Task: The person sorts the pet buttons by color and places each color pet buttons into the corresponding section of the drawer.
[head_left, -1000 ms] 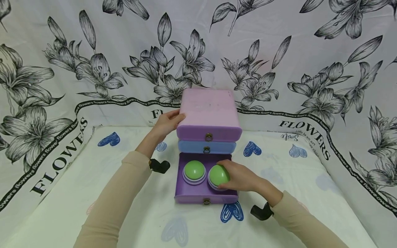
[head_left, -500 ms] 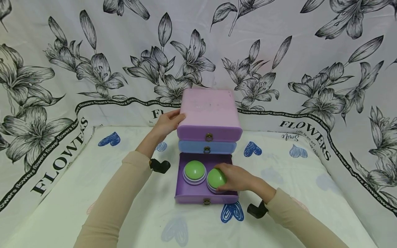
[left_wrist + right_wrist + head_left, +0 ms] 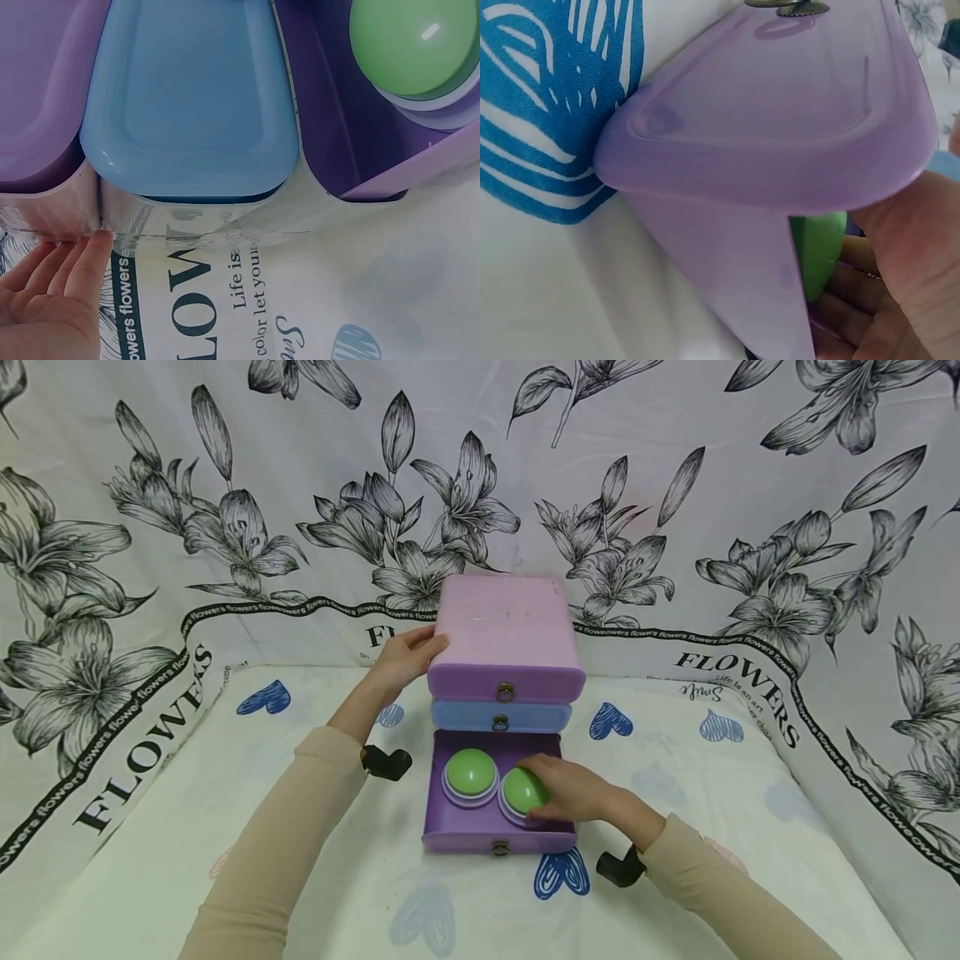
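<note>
A small chest of drawers has a pink top, a purple upper drawer and a blue middle drawer. Its purple bottom drawer is pulled out. Inside lie two round green domes on whitish ringed bases, a left dome and a right dome. My right hand grips the right dome from its right side, thumb toward the drawer front. In the right wrist view, the drawer's walls hide much of that dome. My left hand touches the chest's left side with straight fingers.
The chest stands on a white cloth with printed hearts. Close behind it hangs a flower-print cloth. A brass ring pull sits on the bottom drawer's front. Black wrist-worn devices show below both hands.
My right hand has shifted a little left and toward the drawer front with the right dome, which now sits close beside the left one. My left hand has stayed in place.
</note>
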Tool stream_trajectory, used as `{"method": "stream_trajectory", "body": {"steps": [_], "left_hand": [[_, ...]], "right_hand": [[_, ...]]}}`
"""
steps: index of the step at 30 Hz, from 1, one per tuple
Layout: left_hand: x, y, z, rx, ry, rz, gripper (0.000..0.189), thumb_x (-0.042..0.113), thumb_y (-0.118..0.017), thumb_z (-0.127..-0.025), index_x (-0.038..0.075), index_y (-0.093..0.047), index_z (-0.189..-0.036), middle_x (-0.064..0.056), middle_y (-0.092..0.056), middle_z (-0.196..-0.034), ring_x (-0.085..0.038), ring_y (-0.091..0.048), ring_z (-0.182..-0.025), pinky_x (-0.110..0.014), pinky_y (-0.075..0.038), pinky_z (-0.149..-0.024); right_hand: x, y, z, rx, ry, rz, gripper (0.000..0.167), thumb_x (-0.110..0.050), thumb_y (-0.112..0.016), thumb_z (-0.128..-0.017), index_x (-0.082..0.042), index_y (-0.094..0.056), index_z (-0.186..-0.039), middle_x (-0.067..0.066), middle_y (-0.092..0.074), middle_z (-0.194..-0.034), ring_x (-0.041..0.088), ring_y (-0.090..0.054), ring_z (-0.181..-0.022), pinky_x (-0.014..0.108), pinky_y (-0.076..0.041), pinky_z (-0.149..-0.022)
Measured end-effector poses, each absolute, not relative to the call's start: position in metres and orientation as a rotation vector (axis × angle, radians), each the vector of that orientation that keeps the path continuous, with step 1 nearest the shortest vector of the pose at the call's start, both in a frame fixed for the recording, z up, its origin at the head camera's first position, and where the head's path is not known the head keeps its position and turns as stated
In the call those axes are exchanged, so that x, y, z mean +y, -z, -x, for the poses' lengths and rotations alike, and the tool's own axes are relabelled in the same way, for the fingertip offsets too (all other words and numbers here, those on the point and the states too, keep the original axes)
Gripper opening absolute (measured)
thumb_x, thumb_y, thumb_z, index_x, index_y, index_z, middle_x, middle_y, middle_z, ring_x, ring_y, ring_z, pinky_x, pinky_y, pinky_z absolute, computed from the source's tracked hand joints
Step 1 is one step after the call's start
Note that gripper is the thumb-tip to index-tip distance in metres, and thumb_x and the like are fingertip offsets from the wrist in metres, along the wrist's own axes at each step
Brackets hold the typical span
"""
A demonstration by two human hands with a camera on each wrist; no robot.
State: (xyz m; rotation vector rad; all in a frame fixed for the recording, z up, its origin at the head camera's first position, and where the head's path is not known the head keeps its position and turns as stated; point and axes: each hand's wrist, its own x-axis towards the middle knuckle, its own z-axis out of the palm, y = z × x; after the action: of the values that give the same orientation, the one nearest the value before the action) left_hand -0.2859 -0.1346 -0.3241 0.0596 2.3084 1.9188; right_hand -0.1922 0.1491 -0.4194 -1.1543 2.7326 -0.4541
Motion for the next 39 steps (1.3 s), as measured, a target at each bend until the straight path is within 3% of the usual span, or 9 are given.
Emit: {"method": "stream_trajectory", "body": {"steps": [11, 18, 28, 39], "left_hand": [[-0.135, 0.326, 0.287, 2.294, -1.928, -0.069, 0.064, 0.040, -0.059, -0.089, 0.014, -0.035, -0.143, -0.007, -0.045, -0.139, -0.020, -0.049, -0.122, -0.035, -0.041, -0.101], [-0.135, 0.326, 0.286, 2.293, -1.919, -0.079, 0.064, 0.040, -0.058, -0.089, 0.014, -0.034, -0.143, -0.006, -0.044, -0.140, -0.020, -0.047, -0.123, -0.036, -0.040, -0.102], [-0.133, 0.310, 0.276, 2.252, -1.915, -0.069, 0.061, 0.032, -0.056, -0.092, 0.011, -0.032, -0.144, -0.009, -0.042, -0.141, -0.024, -0.046, -0.124, -0.037, -0.039, -0.103], [-0.135, 0.322, 0.283, 2.278, -1.918, -0.080, 0.064, 0.039, -0.058, -0.089, 0.014, -0.034, -0.144, -0.006, -0.043, -0.140, -0.021, -0.048, -0.122, -0.036, -0.040, -0.102]], "right_hand": [[0.148, 0.415, 0.188, 2.713, 0.437, 1.226, 0.070, -0.029, -0.071, -0.081, 0.001, -0.039, -0.136, 0.015, -0.047, -0.132, 0.026, -0.051, -0.115, 0.038, -0.047, -0.094], [0.147, 0.405, 0.182, 2.768, 0.572, 1.197, 0.055, -0.030, -0.066, -0.085, -0.008, -0.048, -0.132, 0.005, -0.050, -0.132, 0.020, -0.050, -0.119, 0.035, -0.045, -0.097], [0.150, 0.390, 0.162, 2.783, 0.810, 1.218, 0.036, -0.024, -0.065, -0.086, -0.014, -0.059, -0.120, -0.007, -0.058, -0.119, 0.010, -0.053, -0.112, 0.029, -0.047, -0.093], [0.155, 0.388, 0.133, 2.691, 1.023, 1.208, 0.023, -0.021, -0.063, -0.088, -0.018, -0.063, -0.111, -0.005, -0.064, -0.109, 0.012, -0.060, -0.098, 0.028, -0.053, -0.081]]}}
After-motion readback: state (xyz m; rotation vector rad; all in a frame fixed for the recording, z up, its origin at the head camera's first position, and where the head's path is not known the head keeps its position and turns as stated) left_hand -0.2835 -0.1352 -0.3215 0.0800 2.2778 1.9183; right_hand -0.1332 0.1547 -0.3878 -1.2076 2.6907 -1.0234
